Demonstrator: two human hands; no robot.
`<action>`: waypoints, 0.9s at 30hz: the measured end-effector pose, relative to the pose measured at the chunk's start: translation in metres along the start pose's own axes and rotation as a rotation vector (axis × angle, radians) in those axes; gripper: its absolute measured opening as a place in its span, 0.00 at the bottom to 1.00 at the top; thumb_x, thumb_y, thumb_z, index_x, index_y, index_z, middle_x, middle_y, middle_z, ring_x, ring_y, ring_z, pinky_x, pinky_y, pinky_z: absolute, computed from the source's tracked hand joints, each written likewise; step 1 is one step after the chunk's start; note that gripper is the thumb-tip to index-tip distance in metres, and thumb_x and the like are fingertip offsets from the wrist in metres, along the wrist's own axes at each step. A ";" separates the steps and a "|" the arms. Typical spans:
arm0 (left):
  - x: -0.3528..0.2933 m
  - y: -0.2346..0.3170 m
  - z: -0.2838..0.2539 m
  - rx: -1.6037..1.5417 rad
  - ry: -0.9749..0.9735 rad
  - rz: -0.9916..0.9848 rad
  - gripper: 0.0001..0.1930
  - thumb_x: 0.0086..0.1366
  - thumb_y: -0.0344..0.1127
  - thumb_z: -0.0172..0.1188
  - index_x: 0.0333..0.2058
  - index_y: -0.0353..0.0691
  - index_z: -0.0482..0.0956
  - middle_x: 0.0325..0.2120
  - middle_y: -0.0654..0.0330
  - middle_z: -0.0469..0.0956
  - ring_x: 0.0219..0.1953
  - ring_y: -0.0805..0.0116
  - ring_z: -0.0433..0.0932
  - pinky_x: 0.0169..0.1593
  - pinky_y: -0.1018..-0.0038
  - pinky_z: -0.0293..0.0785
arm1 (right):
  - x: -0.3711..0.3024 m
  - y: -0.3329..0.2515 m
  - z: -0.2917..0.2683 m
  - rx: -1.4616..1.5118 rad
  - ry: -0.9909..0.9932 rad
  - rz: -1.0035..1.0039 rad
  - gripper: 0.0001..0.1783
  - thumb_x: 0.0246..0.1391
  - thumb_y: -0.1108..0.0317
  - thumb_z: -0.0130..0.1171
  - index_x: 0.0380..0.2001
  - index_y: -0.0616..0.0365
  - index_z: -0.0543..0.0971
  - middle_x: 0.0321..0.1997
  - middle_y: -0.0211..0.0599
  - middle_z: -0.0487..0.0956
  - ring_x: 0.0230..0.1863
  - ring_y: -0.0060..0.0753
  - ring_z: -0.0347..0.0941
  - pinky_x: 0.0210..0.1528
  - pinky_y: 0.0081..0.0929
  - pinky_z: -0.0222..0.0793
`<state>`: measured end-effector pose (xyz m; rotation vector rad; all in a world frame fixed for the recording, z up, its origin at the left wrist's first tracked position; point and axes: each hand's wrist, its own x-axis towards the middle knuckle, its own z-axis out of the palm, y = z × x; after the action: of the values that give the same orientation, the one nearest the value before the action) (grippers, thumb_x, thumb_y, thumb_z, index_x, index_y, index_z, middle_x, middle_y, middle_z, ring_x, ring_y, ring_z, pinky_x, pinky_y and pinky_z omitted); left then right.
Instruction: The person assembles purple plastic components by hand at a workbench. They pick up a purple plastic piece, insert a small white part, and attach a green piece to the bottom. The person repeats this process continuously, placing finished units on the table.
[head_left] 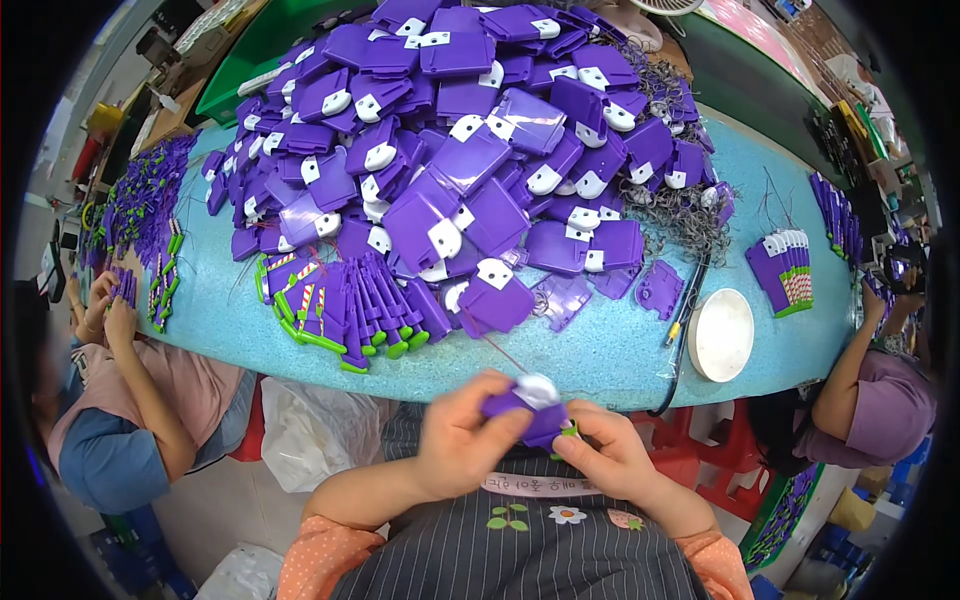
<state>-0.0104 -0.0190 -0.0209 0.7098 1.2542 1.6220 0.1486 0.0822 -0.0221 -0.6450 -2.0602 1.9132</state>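
Note:
Close to my body, just off the table's front edge, I hold a purple plastic piece with a white rounded top [537, 390] between both hands. My left hand [465, 430] grips its left side, thumb laid across the purple face. At its lower right, my right hand [607, 452] pinches the piece by a small green part [569, 430]. A thin dark reddish strand runs from the white top up toward the pile. Just beyond my hands lies another purple piece with a white top [497, 300].
A large heap of purple pieces with white tops [480, 160] covers the middle of the blue table [440, 378]. Green-ended purple parts [350, 305] fan out at its front left. Toward the right are a white dish [721, 335], a black cable [684, 320] and tangled grey strands [690, 215]. People sit at both sides.

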 end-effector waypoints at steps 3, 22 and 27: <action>-0.008 -0.014 0.001 0.144 -0.068 -0.009 0.07 0.62 0.28 0.55 0.35 0.30 0.71 0.28 0.58 0.72 0.29 0.74 0.70 0.33 0.78 0.66 | -0.001 -0.001 0.000 -0.029 -0.043 0.049 0.10 0.53 0.67 0.57 0.30 0.65 0.73 0.26 0.39 0.70 0.27 0.37 0.67 0.30 0.32 0.62; 0.062 0.007 -0.010 1.481 0.118 0.556 0.35 0.43 0.28 0.68 0.50 0.27 0.62 0.48 0.42 0.66 0.49 0.45 0.66 0.53 0.57 0.60 | 0.005 0.017 -0.235 -1.122 0.875 -0.156 0.12 0.46 0.72 0.62 0.34 0.62 0.74 0.30 0.36 0.74 0.33 0.31 0.68 0.34 0.25 0.63; 0.050 0.018 -0.016 1.221 -0.039 0.657 0.35 0.41 0.24 0.65 0.51 0.28 0.61 0.49 0.39 0.66 0.47 0.43 0.69 0.50 0.58 0.66 | -0.002 0.031 -0.235 -1.534 1.098 -0.097 0.20 0.40 0.71 0.65 0.39 0.62 0.72 0.38 0.41 0.72 0.39 0.37 0.68 0.40 0.29 0.62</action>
<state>-0.0497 0.0190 -0.0139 2.0410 2.0947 1.1175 0.2662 0.2883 -0.0285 -1.3193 -2.1260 -0.5068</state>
